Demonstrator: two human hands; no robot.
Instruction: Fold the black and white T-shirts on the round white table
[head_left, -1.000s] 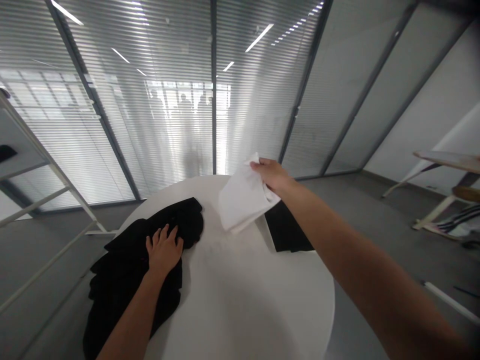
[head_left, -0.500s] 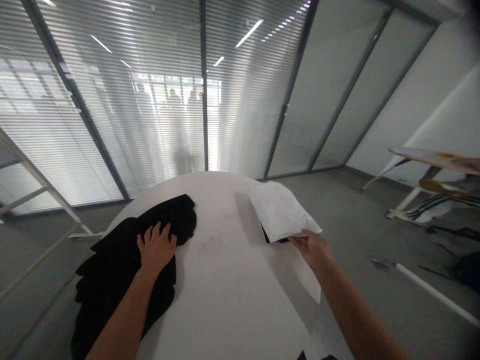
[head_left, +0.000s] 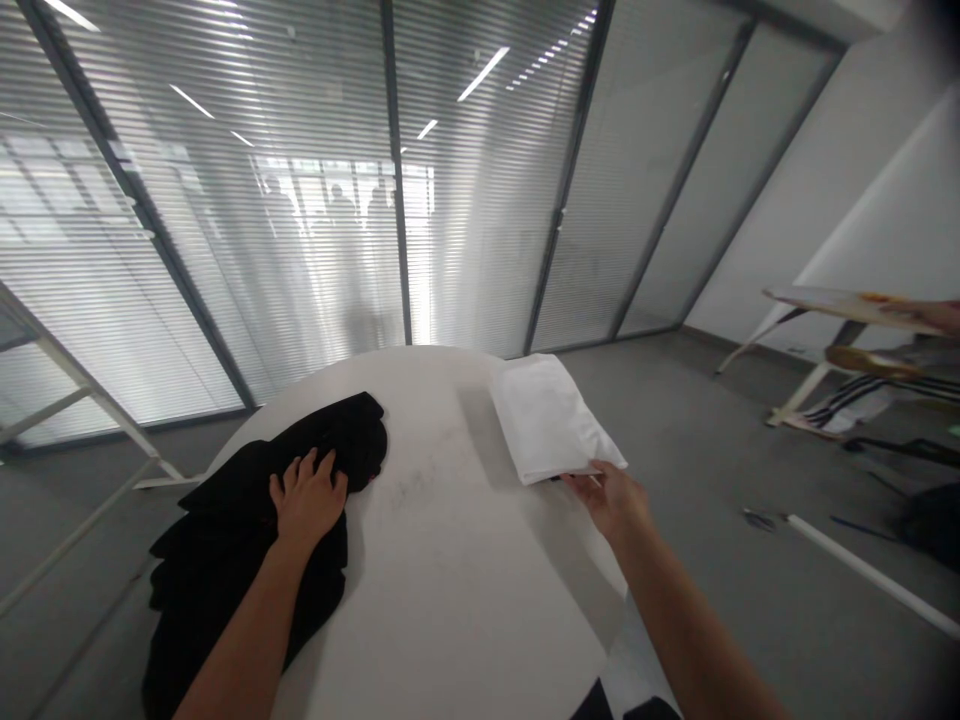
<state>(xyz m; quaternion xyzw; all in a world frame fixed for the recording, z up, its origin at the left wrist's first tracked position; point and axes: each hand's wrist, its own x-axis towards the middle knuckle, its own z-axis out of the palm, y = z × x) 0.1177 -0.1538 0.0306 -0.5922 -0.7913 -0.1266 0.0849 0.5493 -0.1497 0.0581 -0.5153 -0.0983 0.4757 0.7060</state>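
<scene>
A round white table (head_left: 450,580) stands in front of me. On its left side lies a crumpled black garment (head_left: 225,540); my left hand (head_left: 307,497) rests flat on it with the fingers spread. A folded white cloth (head_left: 547,420) lies at the table's right edge, over something dark that barely shows beneath it. My right hand (head_left: 611,497) is at the cloth's near corner, fingertips touching its edge. I cannot see whether those fingers pinch the cloth or only touch it.
Glass walls with blinds (head_left: 300,200) close off the back. A white frame (head_left: 67,400) stands at the left. At the right are a table (head_left: 847,305) with striped cloth below it, and a white rod (head_left: 870,575) on the grey floor.
My right hand carried the white cloth from the air down onto the table's right edge, covering the dark item there. The left hand stayed on the black garment.
</scene>
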